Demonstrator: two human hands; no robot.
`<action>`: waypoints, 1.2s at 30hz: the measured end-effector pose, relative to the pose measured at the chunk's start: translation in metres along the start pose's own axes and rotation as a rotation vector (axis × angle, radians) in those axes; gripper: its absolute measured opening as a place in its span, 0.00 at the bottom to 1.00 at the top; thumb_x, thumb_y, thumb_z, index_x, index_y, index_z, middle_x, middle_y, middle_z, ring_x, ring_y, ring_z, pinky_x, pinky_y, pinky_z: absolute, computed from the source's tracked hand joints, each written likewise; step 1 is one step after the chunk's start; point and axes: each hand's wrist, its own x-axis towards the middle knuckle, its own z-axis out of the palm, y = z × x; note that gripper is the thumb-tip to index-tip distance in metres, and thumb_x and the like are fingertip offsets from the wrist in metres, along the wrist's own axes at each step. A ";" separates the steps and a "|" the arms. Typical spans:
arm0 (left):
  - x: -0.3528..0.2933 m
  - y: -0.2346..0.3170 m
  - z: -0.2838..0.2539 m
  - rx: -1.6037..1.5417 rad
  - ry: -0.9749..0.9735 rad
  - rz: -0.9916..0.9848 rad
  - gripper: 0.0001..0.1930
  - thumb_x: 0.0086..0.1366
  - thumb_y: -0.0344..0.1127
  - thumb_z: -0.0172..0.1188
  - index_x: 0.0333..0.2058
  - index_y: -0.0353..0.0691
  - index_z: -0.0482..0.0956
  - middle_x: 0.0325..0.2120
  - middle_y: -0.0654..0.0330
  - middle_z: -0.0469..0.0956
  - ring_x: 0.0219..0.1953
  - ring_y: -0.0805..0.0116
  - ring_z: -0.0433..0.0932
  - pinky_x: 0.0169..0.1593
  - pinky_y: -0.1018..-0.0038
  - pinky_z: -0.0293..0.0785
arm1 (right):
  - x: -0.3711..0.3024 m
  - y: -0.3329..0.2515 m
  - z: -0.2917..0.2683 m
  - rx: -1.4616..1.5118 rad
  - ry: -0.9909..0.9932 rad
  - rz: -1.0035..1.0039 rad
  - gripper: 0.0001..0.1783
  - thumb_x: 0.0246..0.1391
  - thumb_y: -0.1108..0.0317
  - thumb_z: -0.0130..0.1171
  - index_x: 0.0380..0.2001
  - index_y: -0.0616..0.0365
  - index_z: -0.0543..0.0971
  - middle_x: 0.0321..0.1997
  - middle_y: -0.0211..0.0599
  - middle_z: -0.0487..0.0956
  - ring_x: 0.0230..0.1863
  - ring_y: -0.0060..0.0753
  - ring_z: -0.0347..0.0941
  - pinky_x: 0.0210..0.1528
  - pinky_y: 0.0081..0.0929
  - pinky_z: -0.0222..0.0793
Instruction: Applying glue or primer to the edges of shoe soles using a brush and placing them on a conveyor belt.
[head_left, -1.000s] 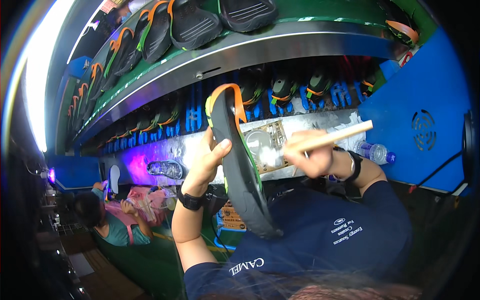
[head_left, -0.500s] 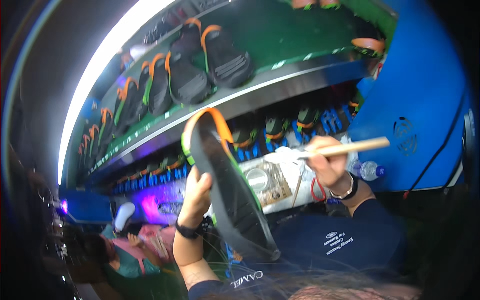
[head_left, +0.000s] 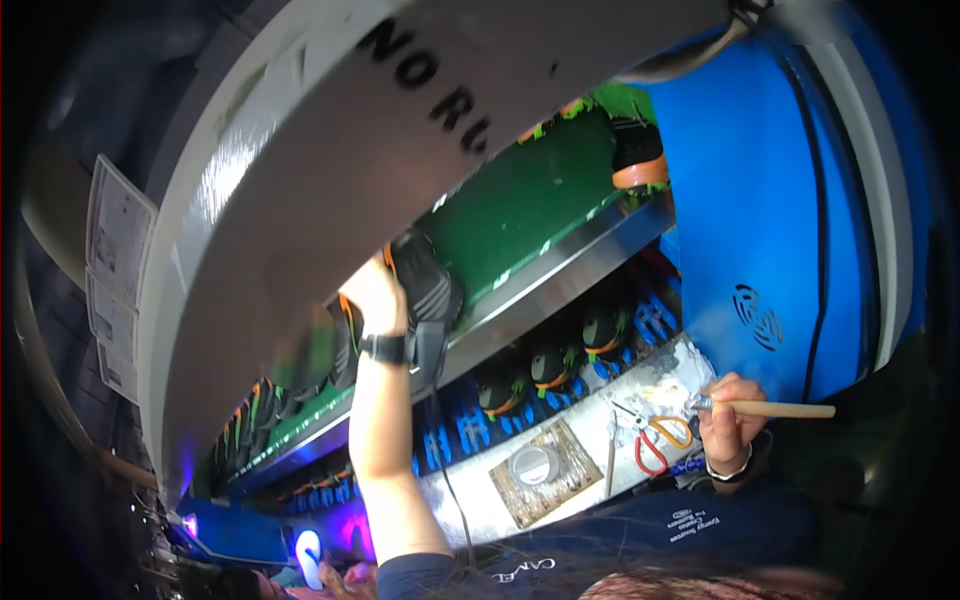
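Note:
My left hand (head_left: pixel 376 295) reaches up to the green conveyor belt (head_left: pixel 535 215), among black shoe soles with orange and green edges. Just right of its fingers lies a black shoe sole (head_left: pixel 428 285) with pale stripes. The fingers are smeared and partly behind the grey overhead panel, so their grip does not show. Low on the right, my right hand (head_left: pixel 730 425) is closed around a brush (head_left: pixel 780 409) with a wooden handle. The brush's metal collar points left, beside a crumpled white mass (head_left: pixel 675 385) on the bench.
Scissors (head_left: pixel 652 450) lie left of my right hand. A round tub (head_left: pixel 533 465) stands on a stained board (head_left: pixel 560 490). Under the belt, dark shoes (head_left: pixel 553 368) sit on blue holders. The grey panel (head_left: pixel 330 150) overhangs the belt; a blue machine housing (head_left: pixel 745 220) stands at right.
My left hand has gone from holding a shoe sole over the bench up to the belt. My right hand, with the brush, has moved lower and right. The view has shifted, showing the overhead panel.

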 end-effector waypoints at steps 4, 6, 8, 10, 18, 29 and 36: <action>0.088 -0.074 0.053 0.307 0.082 -0.286 0.48 0.35 0.53 0.68 0.47 0.23 0.56 0.41 0.46 0.68 0.39 0.62 0.70 0.39 0.73 0.70 | -0.006 0.004 0.010 0.007 -0.014 -0.086 0.09 0.44 0.71 0.49 0.30 0.63 0.65 0.17 0.34 0.66 0.16 0.19 0.58 0.19 0.16 0.53; 0.045 -0.054 0.126 0.332 -0.895 -0.647 0.38 0.42 0.50 0.65 0.45 0.25 0.63 0.43 0.47 0.67 0.41 0.62 0.70 0.42 0.69 0.70 | -0.002 0.017 -0.004 0.034 0.059 -0.003 0.08 0.43 0.72 0.48 0.28 0.63 0.65 0.17 0.33 0.65 0.13 0.17 0.55 0.16 0.15 0.50; 0.006 -0.053 0.126 0.272 -1.163 -0.606 0.33 0.50 0.43 0.60 0.48 0.25 0.60 0.44 0.47 0.67 0.44 0.63 0.69 0.45 0.74 0.69 | -0.004 0.015 -0.009 0.092 0.118 0.175 0.08 0.44 0.72 0.49 0.28 0.63 0.65 0.18 0.34 0.66 0.14 0.17 0.56 0.17 0.16 0.51; -0.027 -0.003 0.107 0.238 -1.361 -0.571 0.33 0.51 0.43 0.59 0.49 0.26 0.59 0.43 0.48 0.68 0.42 0.65 0.71 0.43 0.74 0.70 | -0.004 0.022 -0.017 0.059 0.102 0.148 0.08 0.44 0.72 0.49 0.28 0.63 0.65 0.18 0.35 0.66 0.15 0.18 0.57 0.18 0.16 0.52; -0.052 0.015 -0.013 1.631 -0.698 -0.135 0.45 0.39 0.71 0.51 0.36 0.25 0.68 0.24 0.46 0.75 0.28 0.56 0.76 0.32 0.70 0.72 | 0.003 0.029 0.005 0.144 -0.063 0.128 0.10 0.43 0.70 0.51 0.28 0.65 0.67 0.19 0.36 0.67 0.18 0.22 0.60 0.21 0.17 0.56; -0.050 0.060 -0.047 1.289 -0.448 -0.128 0.32 0.39 0.50 0.61 0.41 0.32 0.68 0.34 0.42 0.72 0.40 0.52 0.72 0.43 0.67 0.67 | 0.003 0.014 0.015 0.174 -0.125 0.105 0.09 0.44 0.71 0.51 0.29 0.64 0.67 0.18 0.34 0.67 0.16 0.19 0.57 0.18 0.16 0.52; -0.027 0.062 -0.062 0.315 -0.182 0.130 0.39 0.44 0.26 0.62 0.52 0.30 0.48 0.49 0.46 0.57 0.46 0.59 0.65 0.51 0.68 0.60 | 0.004 0.009 0.012 0.184 -0.134 0.115 0.09 0.44 0.73 0.51 0.30 0.65 0.67 0.17 0.33 0.66 0.16 0.18 0.56 0.18 0.16 0.52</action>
